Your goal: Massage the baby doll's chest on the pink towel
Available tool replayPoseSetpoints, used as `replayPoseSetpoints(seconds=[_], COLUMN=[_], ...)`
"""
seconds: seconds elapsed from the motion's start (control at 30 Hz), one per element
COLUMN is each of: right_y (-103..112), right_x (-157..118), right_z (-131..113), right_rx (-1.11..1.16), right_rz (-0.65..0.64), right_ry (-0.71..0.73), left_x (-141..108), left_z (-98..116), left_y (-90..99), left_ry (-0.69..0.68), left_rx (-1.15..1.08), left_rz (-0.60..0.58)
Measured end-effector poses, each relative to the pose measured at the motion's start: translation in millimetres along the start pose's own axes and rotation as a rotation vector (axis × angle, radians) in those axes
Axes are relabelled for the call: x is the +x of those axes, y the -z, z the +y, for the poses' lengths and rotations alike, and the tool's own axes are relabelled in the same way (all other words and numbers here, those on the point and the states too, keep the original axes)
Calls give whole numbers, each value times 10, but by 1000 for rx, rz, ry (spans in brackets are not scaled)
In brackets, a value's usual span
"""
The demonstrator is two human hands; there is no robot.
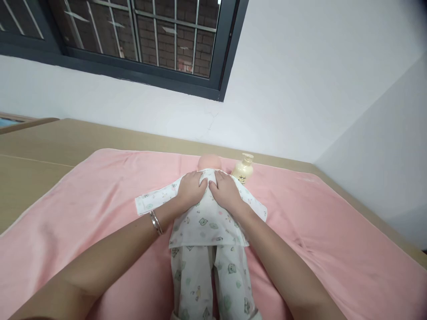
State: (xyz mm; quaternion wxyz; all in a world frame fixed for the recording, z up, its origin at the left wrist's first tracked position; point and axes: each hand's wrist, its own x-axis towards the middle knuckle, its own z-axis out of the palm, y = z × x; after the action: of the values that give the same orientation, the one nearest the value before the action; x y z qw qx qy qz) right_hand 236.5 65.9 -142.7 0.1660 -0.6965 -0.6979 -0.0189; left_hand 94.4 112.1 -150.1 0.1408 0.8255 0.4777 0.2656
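Note:
A doll (209, 162) lies on its front or back, I cannot tell which, with only the round top of its head bare. It wears a white printed top (210, 226) with long sleeves spread to both sides, and matching trousers (196, 280). My left hand (192, 189) rests flat on the upper left of the top, fingers spread toward the shoulder. On the upper right lies my right hand (226, 189), also flat with its fingers apart. The two thumbs point toward each other near the middle. Neither hand grips anything.
A pink blanket (307, 213) covers much of the wooden surface (36, 138). Beside the doll's head, on the right, stands a cream pump bottle (243, 169). Behind are a white wall and a dark-framed window (213, 84) with bars.

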Motion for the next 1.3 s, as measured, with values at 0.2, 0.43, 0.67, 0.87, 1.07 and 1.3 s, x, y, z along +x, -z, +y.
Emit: replayPoseSetpoints(seconds=[0.2,0.43,0.67,0.87,1.07,1.3], right_y=[-19,-21,-21,-26,-31,-34], right_x=[-4,-12,-3,-2,0,2], right_z=[23,21,32,34,39,36], right_rx=[-1,-2,0,1,1,2], right_rz=[-1,-2,-5,2,8,12], right_ry=[2,1,3,6,7,11], left_x=[3,-1,9,10,14,18], left_z=[11,26,13,5,0,-1], left_y=[-2,2,-19,-25,-35,-32], left_ry=[7,19,21,19,16,15], left_rx=[-10,-17,-12,-8,-4,5], left_rz=[-6,-9,-6,-3,6,8])
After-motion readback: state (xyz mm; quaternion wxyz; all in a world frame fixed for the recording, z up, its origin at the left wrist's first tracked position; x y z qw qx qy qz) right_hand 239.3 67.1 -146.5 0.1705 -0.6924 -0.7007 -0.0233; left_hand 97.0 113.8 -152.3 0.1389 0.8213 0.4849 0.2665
